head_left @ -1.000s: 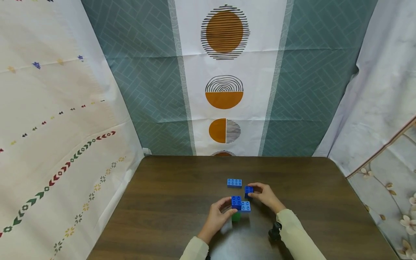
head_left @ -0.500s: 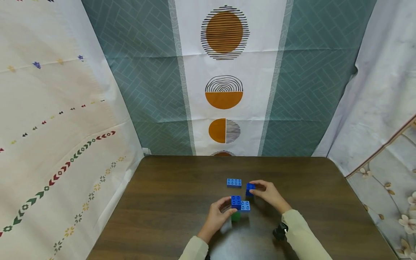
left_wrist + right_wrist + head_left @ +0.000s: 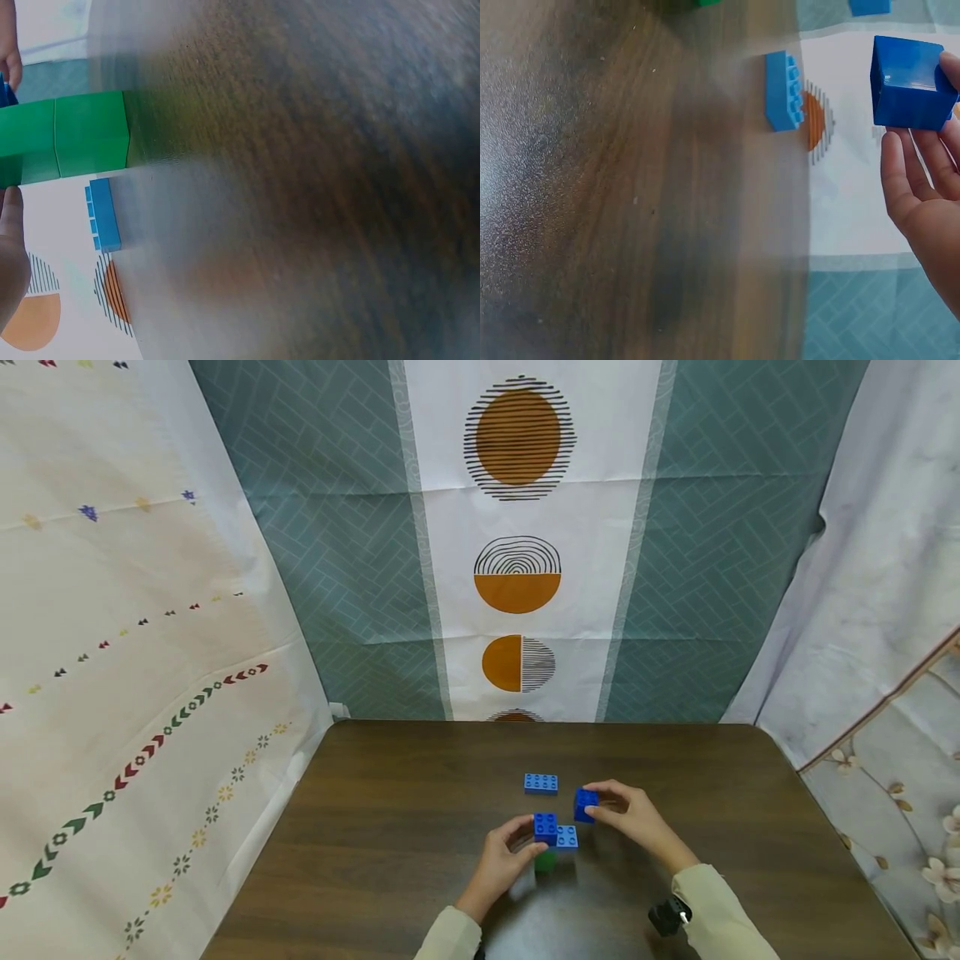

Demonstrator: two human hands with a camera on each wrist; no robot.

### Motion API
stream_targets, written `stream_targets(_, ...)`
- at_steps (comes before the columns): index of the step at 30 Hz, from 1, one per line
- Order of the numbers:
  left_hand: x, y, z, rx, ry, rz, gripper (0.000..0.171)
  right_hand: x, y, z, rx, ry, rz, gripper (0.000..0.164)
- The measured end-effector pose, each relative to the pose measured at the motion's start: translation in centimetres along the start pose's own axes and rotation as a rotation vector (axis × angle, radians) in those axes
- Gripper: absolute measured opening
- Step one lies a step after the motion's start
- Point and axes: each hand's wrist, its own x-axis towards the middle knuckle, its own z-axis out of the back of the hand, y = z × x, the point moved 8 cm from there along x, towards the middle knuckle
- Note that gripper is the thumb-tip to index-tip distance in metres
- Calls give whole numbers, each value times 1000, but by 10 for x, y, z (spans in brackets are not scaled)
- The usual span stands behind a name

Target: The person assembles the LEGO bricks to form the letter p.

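In the head view my left hand pinches a stack of toy building bricks near its top, thumb at the front and fingers behind. The stack has a dark blue brick uppermost, a light blue brick jutting out to the right, and green bricks at the base. To the right of the stack, my right hand holds a second dark blue brick between thumb and fingers. That brick is up off the table in the right wrist view, apart from the stack.
A loose light blue brick lies on the brown wooden table behind the stack. Patterned cloths hang at the table's back and both sides.
My right hand has drawn away to the right with its dark blue brick, widening the gap to the stack. The left hand and the stack have stayed in place.
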Motion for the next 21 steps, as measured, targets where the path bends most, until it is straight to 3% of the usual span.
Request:
stream_targets(10,0,0,1,-3,-6,-1,38,-9,27,-3,0,41,81,31)
stream_targets(21,1,1,0,16,-11,-16,37,-21,35,-11,26,85,147,30)
